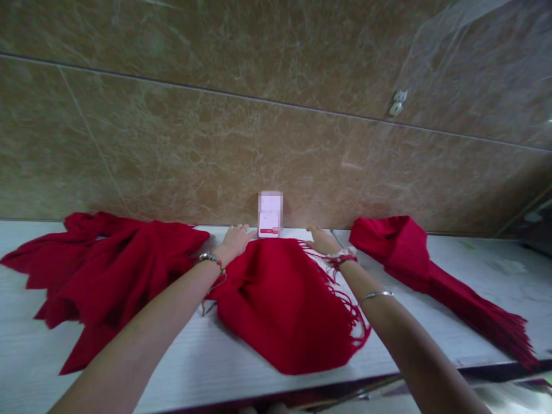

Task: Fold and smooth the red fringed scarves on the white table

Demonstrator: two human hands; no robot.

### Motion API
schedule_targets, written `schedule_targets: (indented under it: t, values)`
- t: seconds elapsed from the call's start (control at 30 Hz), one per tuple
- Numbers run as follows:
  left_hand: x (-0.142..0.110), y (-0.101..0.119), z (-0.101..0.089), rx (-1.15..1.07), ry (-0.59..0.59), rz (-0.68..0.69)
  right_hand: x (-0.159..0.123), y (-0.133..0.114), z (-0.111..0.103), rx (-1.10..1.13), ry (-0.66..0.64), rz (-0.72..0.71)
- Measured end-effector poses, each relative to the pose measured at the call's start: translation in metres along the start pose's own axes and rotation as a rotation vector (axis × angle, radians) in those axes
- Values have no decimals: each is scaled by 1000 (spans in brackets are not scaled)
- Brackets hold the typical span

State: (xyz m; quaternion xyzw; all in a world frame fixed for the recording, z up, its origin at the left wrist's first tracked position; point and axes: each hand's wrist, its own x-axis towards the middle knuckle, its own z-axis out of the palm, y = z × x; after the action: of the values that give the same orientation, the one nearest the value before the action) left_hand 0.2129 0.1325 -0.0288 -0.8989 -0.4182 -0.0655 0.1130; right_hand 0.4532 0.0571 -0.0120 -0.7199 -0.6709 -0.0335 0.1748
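A red fringed scarf (pixel 287 305) lies spread on the white table in front of me, its fringe along the right side. My left hand (pixel 236 239) is at the scarf's far left corner, fingers stretched forward and thumb pointing right. At the far right corner, beside the fringe, my right hand (pixel 321 240) rests low with its fingers apart. Whether either palm presses on the cloth is hard to see. Between the two hands, a phone (pixel 271 214) with a lit screen leans upright against the wall.
A crumpled heap of red cloth (pixel 116 270) lies to the left. On the right, a folded red scarf (pixel 414 259) trails its fringe toward the front edge. Behind the white table (pixel 190 368) rises a brown marbled wall (pixel 194 149) with a small white fitting (pixel 397 102).
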Motion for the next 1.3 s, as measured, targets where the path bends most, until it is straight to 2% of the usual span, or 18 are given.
schedule_targets:
  t: [0.07,0.17,0.27,0.37,0.5,0.77,0.83,0.9,1.03,1.17,1.3]
  values:
    - [-14,18,18,-78,-7,2,-21,0,17,-7,-22,-45]
    - [-29,34,34,-223,-142,53,-57,2,33,-1,-80,-161]
    - [-34,30,43,-290,-221,50,-86,5,45,-37,-97,-243]
    - [-33,19,49,-298,-184,75,-101,7,53,-82,-31,-203]
    - [-35,11,49,-287,-140,142,-104,12,53,-84,1,-156]
    - [-40,16,37,-266,-125,145,-102,27,33,43,-50,-93]
    - [-41,17,34,-258,-119,147,-103,23,28,67,-63,-67]
    - [-41,17,32,-254,-120,140,-102,15,24,52,-87,24]
    - [-41,18,31,-230,-116,123,-98,0,14,-49,-223,206]
    - [-41,18,31,-201,-102,114,-94,-7,5,-82,-304,252]
    - [-41,18,33,-204,-91,110,-90,-6,-2,-154,-308,290]
